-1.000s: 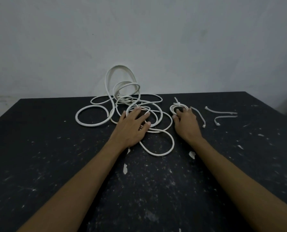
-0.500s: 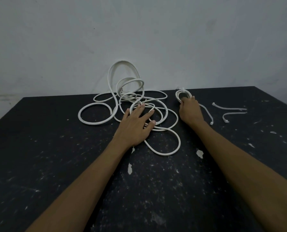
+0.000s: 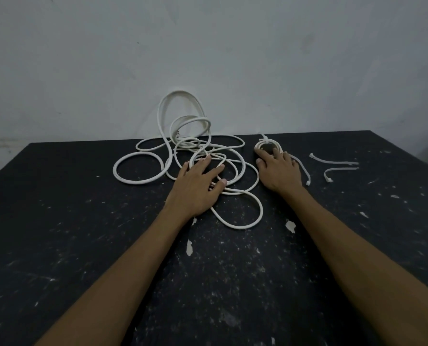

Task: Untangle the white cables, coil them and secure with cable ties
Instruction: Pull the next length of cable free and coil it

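Note:
A long white cable (image 3: 183, 143) lies in a loose tangle of loops at the far middle of the black table (image 3: 83, 245), with one loop standing up against the wall. My left hand (image 3: 198, 186) lies flat on the tangle, its fingers spread over several strands. To the right sits a small coiled white cable (image 3: 267, 145) with a tie at its far side. My right hand (image 3: 279, 171) rests with its fingertips on the near rim of that coil. Loose white cable ties (image 3: 332, 162) lie to the right of my right hand.
A pale wall rises directly behind the table's far edge. The tabletop is speckled with white paint chips (image 3: 290, 226). One more tie (image 3: 302, 169) lies just beside my right hand's little finger.
My right hand slid the small coil away from me toward the far edge and now lies flatter on it. My left hand stayed on the tangle.

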